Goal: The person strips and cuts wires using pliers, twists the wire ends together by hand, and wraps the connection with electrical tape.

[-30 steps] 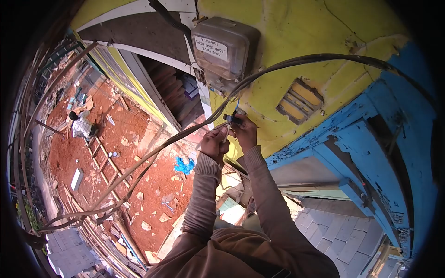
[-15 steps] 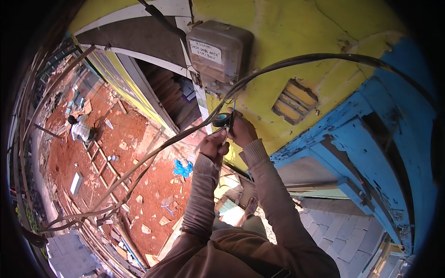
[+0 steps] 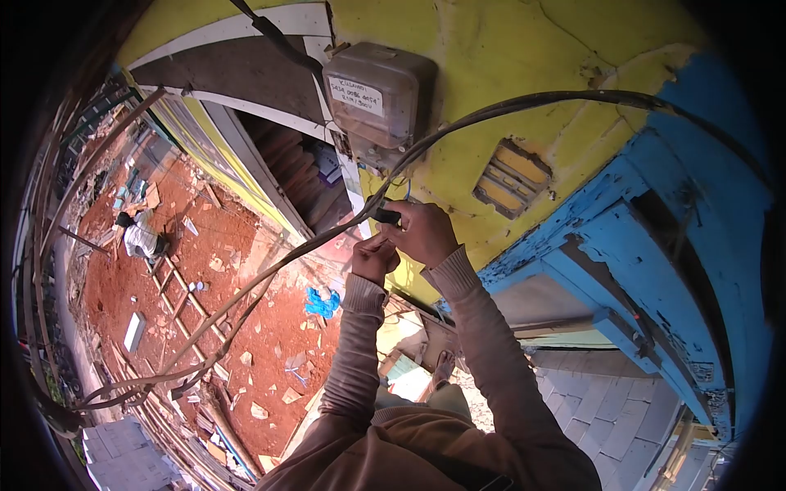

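Note:
In the middle of the view, my right hand grips a roll of black tape just below the thick dark cable. Close against it on the left, my left hand is closed in a pinch; what it holds is hidden by the fingers. A short blue wire shows above my right hand. Above both hands, the electricity meter with a handwritten white label is fixed to the yellow wall. The cable passes in front of the wall beneath the meter.
A slotted vent is in the wall to the right, beside blue peeling woodwork. Far below on red soil, a person crouches near a wooden ladder. Grey blocks are stacked at the lower left.
The tape roll has turned from face-on to edge-on and sits deeper in my right hand, which has moved slightly across toward my left. The view has shifted a little to the right.

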`<state>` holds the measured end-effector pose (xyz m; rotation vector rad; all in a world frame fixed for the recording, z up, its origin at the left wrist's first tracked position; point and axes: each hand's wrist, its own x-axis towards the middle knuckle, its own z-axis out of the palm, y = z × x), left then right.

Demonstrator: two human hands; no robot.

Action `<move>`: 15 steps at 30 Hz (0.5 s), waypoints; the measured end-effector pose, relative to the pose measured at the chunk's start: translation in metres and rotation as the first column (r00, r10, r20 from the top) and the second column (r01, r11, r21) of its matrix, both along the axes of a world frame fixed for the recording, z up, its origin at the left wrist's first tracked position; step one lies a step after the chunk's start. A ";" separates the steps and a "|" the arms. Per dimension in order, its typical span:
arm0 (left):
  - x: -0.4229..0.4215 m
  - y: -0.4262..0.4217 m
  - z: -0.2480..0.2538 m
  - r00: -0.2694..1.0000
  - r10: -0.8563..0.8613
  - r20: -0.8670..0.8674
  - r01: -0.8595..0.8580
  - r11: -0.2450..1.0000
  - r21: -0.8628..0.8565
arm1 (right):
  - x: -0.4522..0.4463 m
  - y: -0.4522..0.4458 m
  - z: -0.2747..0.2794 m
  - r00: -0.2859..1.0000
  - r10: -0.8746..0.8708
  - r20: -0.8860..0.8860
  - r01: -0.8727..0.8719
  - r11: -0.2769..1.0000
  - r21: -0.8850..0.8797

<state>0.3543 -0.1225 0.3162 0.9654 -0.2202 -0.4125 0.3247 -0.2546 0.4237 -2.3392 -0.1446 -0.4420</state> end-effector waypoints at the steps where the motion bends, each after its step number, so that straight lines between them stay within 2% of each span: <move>1: -0.002 -0.001 0.006 1.000 0.000 0.000 0.000 1.000 0.000 | 0.000 -0.001 0.000 1.000 0.011 -0.013 -0.010 0.997 0.080; 2: -0.005 -0.001 0.011 0.999 0.037 -0.038 -0.036 0.999 0.026 | -0.001 -0.003 -0.003 1.000 0.011 -0.013 -0.010 0.997 0.080; 3: -0.007 -0.001 0.018 0.994 0.076 -0.075 -0.072 0.996 0.053 | -0.003 -0.004 -0.008 1.000 0.005 -0.004 -0.004 0.988 0.155; 4: -0.007 0.001 0.017 0.994 0.078 -0.076 -0.075 0.996 0.051 | -0.006 -0.006 -0.013 1.000 0.000 0.004 -0.001 0.974 0.228; 5: -0.005 0.002 0.017 0.994 0.060 -0.093 -0.057 0.998 0.034 | -0.009 -0.007 -0.018 1.000 0.005 0.002 -0.006 0.974 0.226; 7: -0.003 0.004 0.016 0.993 0.043 -0.111 -0.041 0.999 0.022 | -0.020 -0.006 -0.023 0.997 -0.063 0.044 0.035 0.884 0.466; 8: -0.003 0.002 0.015 0.991 0.033 -0.128 -0.031 0.999 0.021 | -0.023 -0.007 -0.029 0.997 -0.064 0.044 0.036 0.884 0.467; 10: -0.001 0.001 0.016 0.989 0.019 -0.145 -0.016 1.000 0.024 | -0.030 -0.009 -0.038 0.992 -0.059 0.116 -0.024 0.795 0.606; 12: -0.001 0.001 0.017 0.988 -0.066 -0.137 0.064 0.998 -0.019 | -0.032 -0.013 -0.051 0.985 -0.106 0.134 0.007 0.810 0.586; 14: 0.000 0.002 0.020 0.984 -0.087 -0.158 0.083 0.996 -0.032 | -0.026 -0.026 -0.074 0.949 -0.210 0.235 0.122 0.932 0.340; 15: 0.000 0.003 0.024 0.978 -0.103 -0.181 0.096 0.994 -0.046 | -0.030 -0.015 -0.056 0.964 -0.232 0.132 0.128 0.835 0.536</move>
